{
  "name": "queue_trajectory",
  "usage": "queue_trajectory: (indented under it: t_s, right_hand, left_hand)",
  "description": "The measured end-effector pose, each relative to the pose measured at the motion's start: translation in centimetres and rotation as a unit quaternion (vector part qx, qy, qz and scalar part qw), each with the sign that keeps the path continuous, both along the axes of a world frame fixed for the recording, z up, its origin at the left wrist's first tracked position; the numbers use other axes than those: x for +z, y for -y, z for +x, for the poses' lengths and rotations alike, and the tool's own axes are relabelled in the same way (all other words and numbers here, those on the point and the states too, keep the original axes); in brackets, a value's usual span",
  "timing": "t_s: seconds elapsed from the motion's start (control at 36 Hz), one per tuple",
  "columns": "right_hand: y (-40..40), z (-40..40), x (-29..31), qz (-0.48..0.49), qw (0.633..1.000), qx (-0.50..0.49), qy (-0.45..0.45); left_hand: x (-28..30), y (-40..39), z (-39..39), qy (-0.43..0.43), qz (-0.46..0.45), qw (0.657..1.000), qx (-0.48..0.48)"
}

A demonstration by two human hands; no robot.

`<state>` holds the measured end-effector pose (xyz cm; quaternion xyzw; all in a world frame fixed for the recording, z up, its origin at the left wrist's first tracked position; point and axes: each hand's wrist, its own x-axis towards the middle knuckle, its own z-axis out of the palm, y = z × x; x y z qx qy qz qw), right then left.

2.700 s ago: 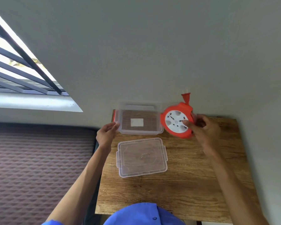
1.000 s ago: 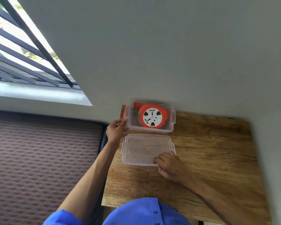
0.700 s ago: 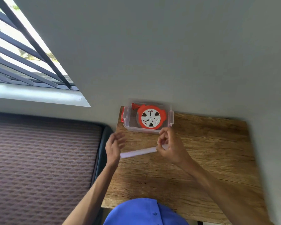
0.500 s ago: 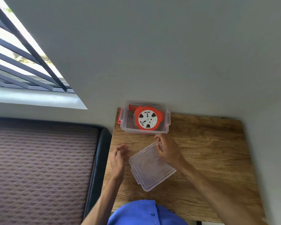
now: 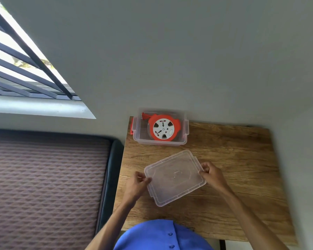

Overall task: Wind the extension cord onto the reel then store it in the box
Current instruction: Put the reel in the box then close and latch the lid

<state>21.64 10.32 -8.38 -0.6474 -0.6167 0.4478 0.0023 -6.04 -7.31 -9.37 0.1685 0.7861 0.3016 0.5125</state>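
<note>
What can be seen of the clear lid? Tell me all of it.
The lid is a flat rectangle of clear, slightly frosted plastic with rounded corners, a raised rim and small tabs on its edges. The wood grain of the table shows through it. It is off the box, nearer the person and turned at an angle to it. The left hand pinches its left edge and the right hand its right edge. Whether it rests on the table or is lifted clear cannot be told.

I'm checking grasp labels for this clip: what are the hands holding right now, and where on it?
Both hold the clear lid: left hand pinches its left edge, right hand its right edge.
</note>
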Motion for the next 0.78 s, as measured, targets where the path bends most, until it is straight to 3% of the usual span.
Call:
queue_trajectory:
  t_s: [0.14,0.31,0.53,0.61,0.69,0.78]
  right_hand:
    - [0.0,1.6,2.1,-0.065,0.994,-0.046,-0.077]
    - [-0.9,1.9,6.4,-0.044,0.984,-0.090,-0.149]
    - [-2.6,2.7,11.8,-0.116,0.972,-0.041,-0.201]
    - [-3.1,2.9,13.7,-0.066,0.974,-0.020,-0.216]
    - [-4.0,2.2,14.9,0.040,0.976,0.006,-0.214]
    - [-5.2,1.0,15.7,0.059,0.969,0.022,-0.240]
  left_hand:
    - [1.8,-0.3,-1.1,0.037,0.100,0.993,0.053]
    - [5.4,-1.6,-3.7,0.114,0.174,0.976,0.057]
    - [9.1,-3.6,-6.0,0.164,0.221,0.960,0.041]
    - [10.7,-4.4,-6.5,0.188,0.252,0.949,0.025]
    - [12.2,-5.8,-6.8,0.135,0.311,0.941,0.017]
    - [12.4,-7.4,-7.3,0.021,0.337,0.940,0.039]
